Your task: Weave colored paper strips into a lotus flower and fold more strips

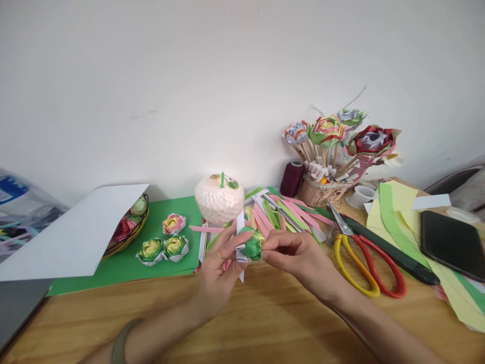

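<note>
Between my hands, above the table's front half, is a folded paper flower (251, 246) with green outer petals, some yellow and white strips at its left side. My left hand (223, 255), with a ring on one finger, is closed around its left side and the white strips. The thumb and fingers of my right hand (290, 250) pinch at the flower's right edge; the fingertips hide what exactly they grip. Behind my hands lies a heap of folded paper strips (286, 215) in pink, green and white.
Three finished paper flowers (176, 246) sit on green paper (162, 205) to the left, near a flower basket (142, 227) partly under a white sheet (87, 227). A white round container (220, 199) stands behind. Scissors (356, 253), a phone (450, 242), purple thread (292, 178) and a stemmed-flower basket (322, 189) are right.
</note>
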Demonstrator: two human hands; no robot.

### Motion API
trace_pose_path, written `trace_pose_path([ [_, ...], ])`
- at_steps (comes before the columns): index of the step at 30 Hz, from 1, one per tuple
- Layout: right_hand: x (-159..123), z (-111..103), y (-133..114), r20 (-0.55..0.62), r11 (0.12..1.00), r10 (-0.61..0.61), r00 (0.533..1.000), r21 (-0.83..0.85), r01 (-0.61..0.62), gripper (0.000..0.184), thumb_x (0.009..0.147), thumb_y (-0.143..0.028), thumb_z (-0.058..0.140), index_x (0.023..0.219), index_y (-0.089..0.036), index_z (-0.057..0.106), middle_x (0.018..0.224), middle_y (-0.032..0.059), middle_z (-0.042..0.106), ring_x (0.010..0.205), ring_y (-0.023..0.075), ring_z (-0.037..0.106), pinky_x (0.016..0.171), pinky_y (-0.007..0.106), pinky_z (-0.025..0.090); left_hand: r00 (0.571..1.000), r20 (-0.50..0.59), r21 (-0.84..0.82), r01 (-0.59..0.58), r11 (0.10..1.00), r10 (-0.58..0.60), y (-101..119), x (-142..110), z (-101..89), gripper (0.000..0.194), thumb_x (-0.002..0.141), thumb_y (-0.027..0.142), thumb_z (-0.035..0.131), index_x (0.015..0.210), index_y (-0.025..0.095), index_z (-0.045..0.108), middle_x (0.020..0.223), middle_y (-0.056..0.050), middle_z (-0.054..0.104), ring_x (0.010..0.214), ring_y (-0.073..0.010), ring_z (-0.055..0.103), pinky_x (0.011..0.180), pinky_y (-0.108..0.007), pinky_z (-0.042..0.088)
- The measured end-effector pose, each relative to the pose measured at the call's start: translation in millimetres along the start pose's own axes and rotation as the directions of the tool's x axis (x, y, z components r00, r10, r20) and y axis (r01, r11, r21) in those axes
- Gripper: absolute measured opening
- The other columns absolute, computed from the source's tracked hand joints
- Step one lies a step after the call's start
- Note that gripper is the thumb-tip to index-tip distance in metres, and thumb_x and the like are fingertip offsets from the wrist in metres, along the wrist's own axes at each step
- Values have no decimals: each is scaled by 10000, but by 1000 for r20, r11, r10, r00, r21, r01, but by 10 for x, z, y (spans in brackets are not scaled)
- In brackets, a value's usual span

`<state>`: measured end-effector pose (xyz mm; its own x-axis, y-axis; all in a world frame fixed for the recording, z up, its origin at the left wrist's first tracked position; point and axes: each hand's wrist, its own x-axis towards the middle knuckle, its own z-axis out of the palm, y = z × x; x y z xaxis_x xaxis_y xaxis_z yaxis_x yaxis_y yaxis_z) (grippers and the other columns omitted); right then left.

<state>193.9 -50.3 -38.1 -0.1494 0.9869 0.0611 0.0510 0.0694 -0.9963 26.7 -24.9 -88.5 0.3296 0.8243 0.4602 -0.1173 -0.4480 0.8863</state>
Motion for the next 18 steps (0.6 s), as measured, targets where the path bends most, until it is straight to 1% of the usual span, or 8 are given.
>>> trace_pose_path([
  [5,0,-12,-6,6,998,-45,999,-46,46,122,686,-235,659,593,-158,647,576,-32,504,544,83,406,528,231,311,1000,18,76,14,997,-15,-52,-8,-37,379,801,164,563,1141,329,583,1361,-26,438,1261,-215,382,998,-311,381],
  [8,0,-18,-19,13,998,-30,999,-56,30,164,684,-298,676,602,-158,650,582,-28,509,545,87,409,525,232,316,999,41,82,6,997,-10,-54,5,-45,362,809,181,550,1145,312,584,1344,-39,457,1262,-226,379,1018,-357,358],
  [10,2,-18,-22,30,997,-27,999,-71,29,199,697,-340,667,616,-159,655,589,-22,515,551,92,417,526,233,325,999,38,79,26,997,-29,-47,18,-44,344,814,201,545,1139,302,591,1328,-49,473,1247,-236,397,1012,-380,363],
  [12,3,-10,-15,54,993,-52,997,-102,57,211,732,-343,635,626,-162,656,594,-19,513,563,96,424,536,235,336,998,32,65,47,997,-49,-40,33,-41,334,819,214,536,1135,304,592,1328,-49,471,1219,-236,431,990,-379,387],
  [14,3,3,2,56,988,-87,995,-123,94,202,765,-311,598,634,-168,655,601,-19,509,571,98,427,544,235,344,998,33,53,49,997,-51,-41,45,-38,334,820,213,531,1137,305,590,1335,-48,462,1202,-228,449,967,-360,410],
  [18,3,18,33,7,991,-99,995,-90,99,158,759,-261,584,647,-172,650,611,-19,513,572,101,434,542,234,351,998,29,59,48,997,-49,-62,47,-42,340,812,202,536,1137,286,593,1328,-55,468,1223,-221,425,963,-338,414],
])
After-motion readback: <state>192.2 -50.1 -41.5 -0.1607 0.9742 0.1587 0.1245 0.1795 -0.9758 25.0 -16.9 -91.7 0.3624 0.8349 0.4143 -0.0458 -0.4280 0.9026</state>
